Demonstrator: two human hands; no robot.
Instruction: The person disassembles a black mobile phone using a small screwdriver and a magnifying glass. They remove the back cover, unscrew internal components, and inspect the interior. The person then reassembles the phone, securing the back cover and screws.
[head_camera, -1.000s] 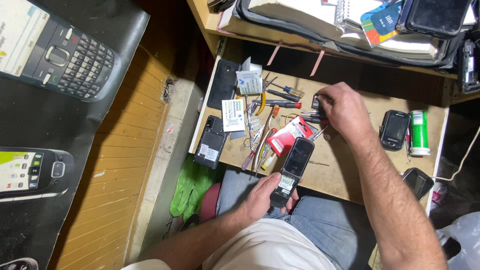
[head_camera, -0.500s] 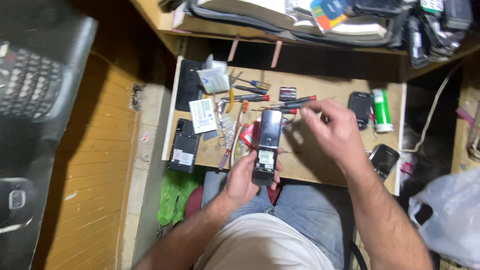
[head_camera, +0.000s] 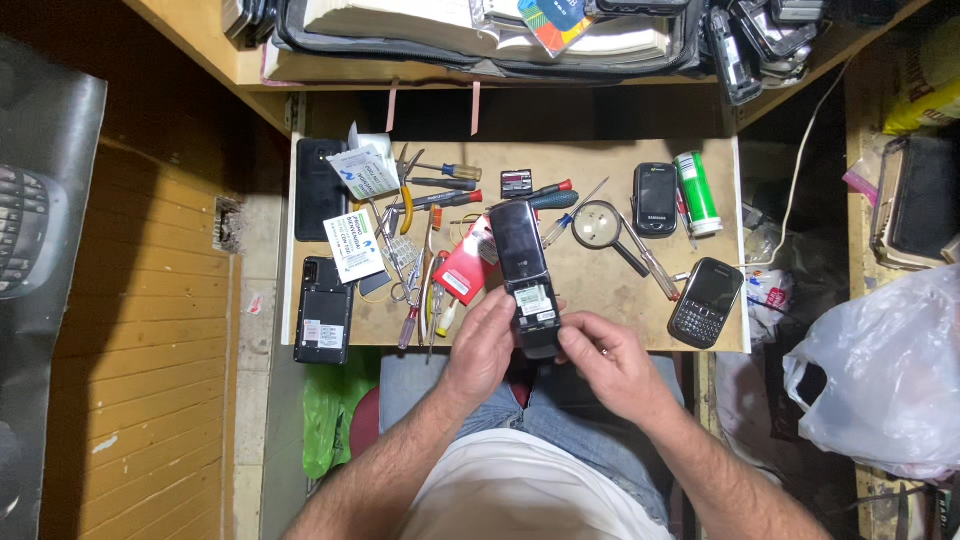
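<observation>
- Head view: I've got the dark flip phone (head_camera: 524, 275) open, standing out over the near edge of the wooden board (head_camera: 600, 290), about mid-way along it.
- My left hand (head_camera: 482, 345) is wrapped round the phone's lower half from the left, fingers closed on its side, thumb up by the label patch.
- My right hand (head_camera: 610, 360) pinches the bottom end from the right, fingertips curled onto the phone's base; both hands are closed on it.
- Just left of the phone lies a red card (head_camera: 462, 272), and beyond that a scatter of screwdrivers (head_camera: 440, 190) and pliers.
- Just right of the phone's top sits a magnifying glass (head_camera: 600, 222), then a small black phone (head_camera: 655, 198) and a green cylinder (head_camera: 697, 190) near the far right corner.
- A keypad phone (head_camera: 705, 300) rests at the near right edge.
- On the left edge, two dark phones (head_camera: 322, 310) lie, one with its back off.
</observation>
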